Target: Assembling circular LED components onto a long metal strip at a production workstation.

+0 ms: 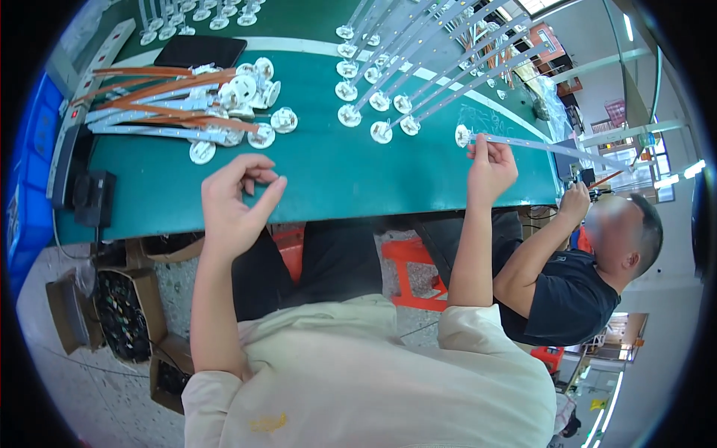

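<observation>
**Worktop inventory: one strip held at the right, one hand free at the left**

Item, right hand (489,166): your grip is closed, fingertips pinched on the near end of a long pale strip (553,149); the strip's round white end cap (463,135) sits just left of your fingers, touching or nearly touching the green worktop (336,179); the long axis runs from your grip out to the right and slightly toward you, past the worktop edge.

Item, left hand (235,201): your fingers are curled and apart, thumb and forefinger loosely rounded, holding nothing that can be seen; it hovers over the near edge of the worktop.

Item, pile of strips with orange backing and white caps (194,112): lies just beyond your left hand and a little to its left; long axes run mostly left to right; this pile is far nearer your left hand than your right.

Item, fanned row of finished strips (418,67): beyond and to the left of your right grip, caps toward you, long axes running away and to the right; well apart from your left hand.

Item, dark flat tablet-like slab (200,51): beyond the pile.

Item, power strip (93,71): along the far left edge.

Item, cardboard boxes of small parts (123,313): on the floor, below and left of your left hand.

Item, another person in a dark shirt (567,291): seated right of your right arm, their hand (576,201) raised near the strip's far run.
</observation>
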Tool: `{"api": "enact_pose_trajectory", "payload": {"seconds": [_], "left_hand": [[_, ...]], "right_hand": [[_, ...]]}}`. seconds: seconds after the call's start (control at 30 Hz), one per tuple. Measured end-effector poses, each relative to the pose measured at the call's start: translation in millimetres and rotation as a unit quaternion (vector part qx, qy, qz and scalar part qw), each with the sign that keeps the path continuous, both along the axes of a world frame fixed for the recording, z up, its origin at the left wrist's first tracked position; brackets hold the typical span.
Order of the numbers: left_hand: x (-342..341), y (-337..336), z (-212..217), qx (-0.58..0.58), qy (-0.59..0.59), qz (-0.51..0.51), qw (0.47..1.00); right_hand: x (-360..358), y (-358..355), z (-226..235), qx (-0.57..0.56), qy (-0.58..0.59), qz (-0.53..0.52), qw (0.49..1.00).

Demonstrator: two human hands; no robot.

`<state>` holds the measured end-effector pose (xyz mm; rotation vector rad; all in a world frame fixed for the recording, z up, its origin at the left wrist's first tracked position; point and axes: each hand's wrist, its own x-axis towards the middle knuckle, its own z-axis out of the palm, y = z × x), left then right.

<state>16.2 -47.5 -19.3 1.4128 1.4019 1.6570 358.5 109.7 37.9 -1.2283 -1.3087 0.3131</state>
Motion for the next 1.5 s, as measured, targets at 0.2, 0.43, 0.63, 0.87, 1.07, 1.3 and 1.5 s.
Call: {"api": "enact_pose_trajectory", "payload": {"seconds": [0.2, 0.43, 0.63, 0.87, 1.07, 1.3, 1.5], "left_hand": [[-1.6, -1.5, 3.6, -0.004, 0.004, -0.003, 1.000], [-5.1, 1.9, 1.3, 0.005, 0.001, -0.014, 1.000], [-5.5, 0.6, 1.6, -0.008, 0.006, -0.013, 1.000], [-6.3, 2.5, 0.7, -0.023, -0.035, -0.027, 0.999], [-7.2, 2.1, -1.4, -0.025, -0.059, -0.031, 0.997], [-6.1, 3.8, -3.8, -0.015, -0.085, -0.035, 0.996], [-4.0, 2.5, -3.8, -0.002, -0.098, -0.033, 0.995]], "right_hand": [[-3.3, 66.6, -30.1, -0.055, -0.112, -0.012, 0.992], [-4.7, 85.8, -41.0, -0.076, -0.219, -0.014, 0.973], [-3.1, 92.6, -35.0, -0.094, -0.294, -0.006, 0.951], [1.8, 95.5, -31.0, -0.122, -0.286, 0.022, 0.950], [-2.1, 94.7, -27.4, -0.135, -0.286, 0.016, 0.949], [4.8, 88.0, -40.7, -0.116, -0.254, 0.032, 0.960], [4.3, 74.4, -30.3, -0.084, -0.298, 0.003, 0.951]]}}
